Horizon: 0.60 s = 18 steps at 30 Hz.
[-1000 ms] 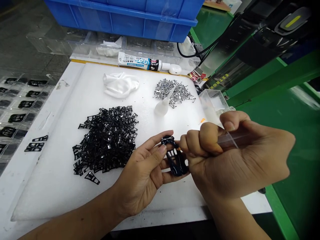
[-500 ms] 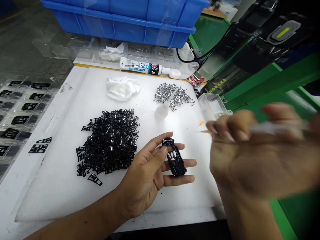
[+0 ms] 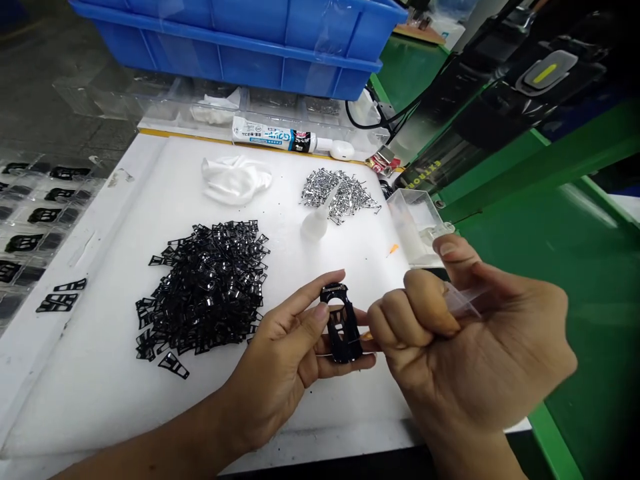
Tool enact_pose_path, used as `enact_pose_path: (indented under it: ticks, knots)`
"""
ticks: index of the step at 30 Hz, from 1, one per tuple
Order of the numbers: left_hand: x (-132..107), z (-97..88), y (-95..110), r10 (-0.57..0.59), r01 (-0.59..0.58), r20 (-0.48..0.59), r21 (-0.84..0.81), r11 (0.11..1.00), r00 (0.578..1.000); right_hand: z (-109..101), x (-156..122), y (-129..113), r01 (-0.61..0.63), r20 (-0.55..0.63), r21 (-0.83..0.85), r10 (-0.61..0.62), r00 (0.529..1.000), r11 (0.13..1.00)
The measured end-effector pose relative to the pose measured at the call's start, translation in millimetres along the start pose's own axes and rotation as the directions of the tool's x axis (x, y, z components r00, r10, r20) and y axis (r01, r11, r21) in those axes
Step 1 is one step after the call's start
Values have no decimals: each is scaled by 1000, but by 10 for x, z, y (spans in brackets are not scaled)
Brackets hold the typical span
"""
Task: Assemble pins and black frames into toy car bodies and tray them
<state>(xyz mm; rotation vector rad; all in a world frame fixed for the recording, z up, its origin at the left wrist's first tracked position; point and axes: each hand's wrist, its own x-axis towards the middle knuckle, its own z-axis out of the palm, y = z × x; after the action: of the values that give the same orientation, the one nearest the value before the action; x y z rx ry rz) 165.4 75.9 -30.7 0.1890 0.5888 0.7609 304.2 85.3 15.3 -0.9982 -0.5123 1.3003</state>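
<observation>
Black frame pieces [image 3: 205, 293] lie heaped on our bench [image 3: 125, 373] at nine o'clock of our left hand [image 3: 295, 353], whose fingers pinch a black car shell [image 3: 340, 323]. Our right hand [image 3: 470, 353] fists round a clear syringe [image 3: 463, 300]; its tip, at the shell, is hidden.

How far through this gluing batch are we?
Done: a few black parts sit aside at the mat's left edge. In hand: left hand holds one black piece; right hand presses a clear syringe to it. Left: the big black pile.
</observation>
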Motion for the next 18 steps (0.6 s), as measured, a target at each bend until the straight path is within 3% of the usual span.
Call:
enact_pose_path:
  ticks: [18]
  knots:
    - [12, -11, -3, 16, -16, -37, -24, 1000, 999, 4, 6, 90, 10, -24, -21, -10, 1000, 1000]
